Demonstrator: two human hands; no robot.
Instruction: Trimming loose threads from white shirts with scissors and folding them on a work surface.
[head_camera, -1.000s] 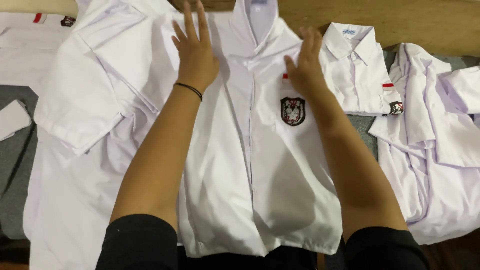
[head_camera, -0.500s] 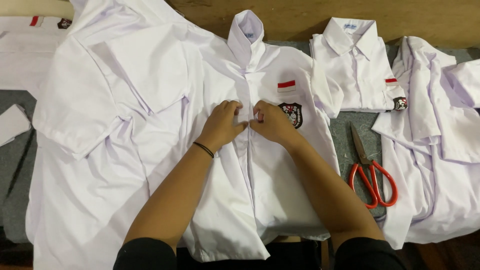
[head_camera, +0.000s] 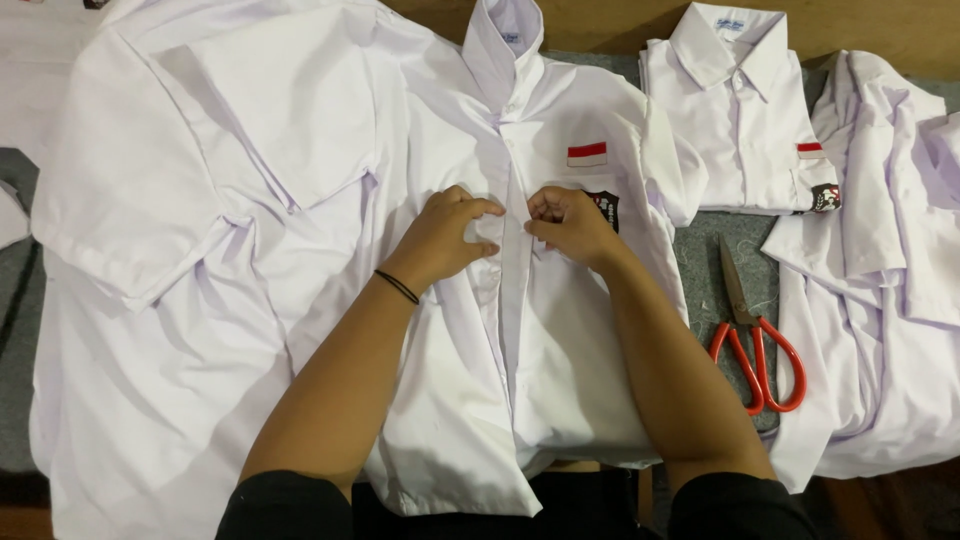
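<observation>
Forearms come in from the 6 o'clock edge, bare below black sleeves, and meet at the middle of the view. Left hand (head_camera: 445, 237), with a thin black band at its wrist, and right hand (head_camera: 568, 225) sit close together, knuckles up, each with fingers curled and pinched on the button placket of a white short-sleeved shirt (head_camera: 560, 370) that lies front-up and flat. Fingertips of the two hands are nearly touching across the placket; whether a button sits between them cannot be told. That shirt runs from the 6 o'clock edge up to its raised collar at 12 o'clock, with a red-and-white flag patch (head_camera: 587, 154) and a dark crest badge (head_camera: 606, 206) on the chest, just at 1 o'clock from the right hand. It rests on a pile of other white shirts (head_camera: 180, 250) spread out toward 9 and 10 o'clock. At 3 o'clock, red-handled scissors (head_camera: 752, 335) lie shut on the grey desk (head_camera: 715, 240) cover, blades pointing to 12. Beyond them at 4 o'clock is a loose, rumpled white shirt (head_camera: 880, 300). Farthest off, at 1 to 2 o'clock, a neatly folded white shirt (head_camera: 735, 120) lies collar-up, its sleeve patches showing.
</observation>
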